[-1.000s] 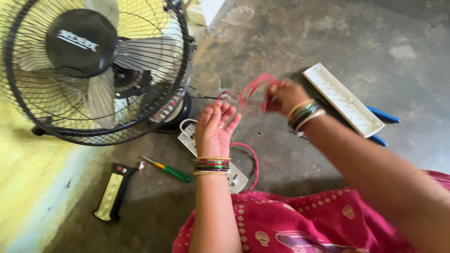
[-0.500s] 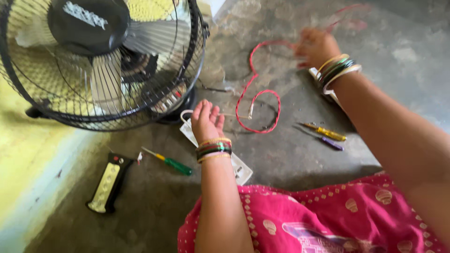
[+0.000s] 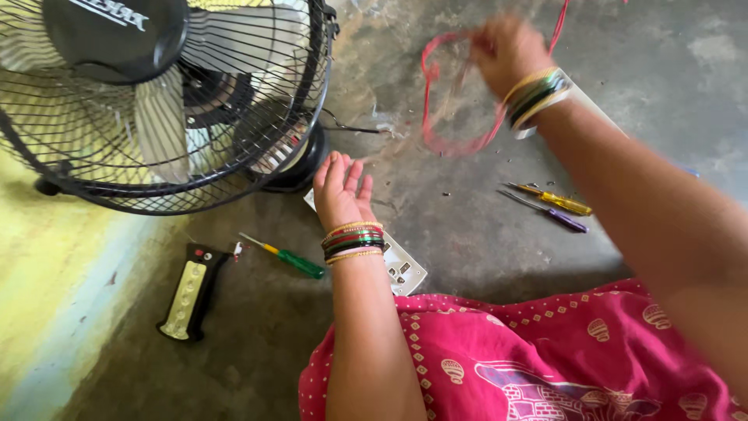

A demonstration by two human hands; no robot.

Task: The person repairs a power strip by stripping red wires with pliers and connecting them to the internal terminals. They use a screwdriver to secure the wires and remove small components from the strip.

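My right hand (image 3: 502,48) is raised and blurred, gripping a looped red wire (image 3: 436,117) that hangs above the concrete floor. My left hand (image 3: 340,189) rests flat with fingers together on a white switch board (image 3: 405,270) lying on the floor by the base of a black table fan (image 3: 156,101). Both wrists wear coloured bangles.
A green-handled screwdriver (image 3: 284,257) and a black-and-cream tester tool (image 3: 189,290) lie left of my left arm. A yellow-handled screwdriver (image 3: 555,200) and a purple-handled one (image 3: 552,214) lie under my right arm. Pink patterned cloth (image 3: 530,359) covers my lap. A yellow wall (image 3: 39,273) runs on the left.
My right hand has lifted the red wire off the floor and pulled it up and away. My left hand stays on the white board. The view has shifted slightly.
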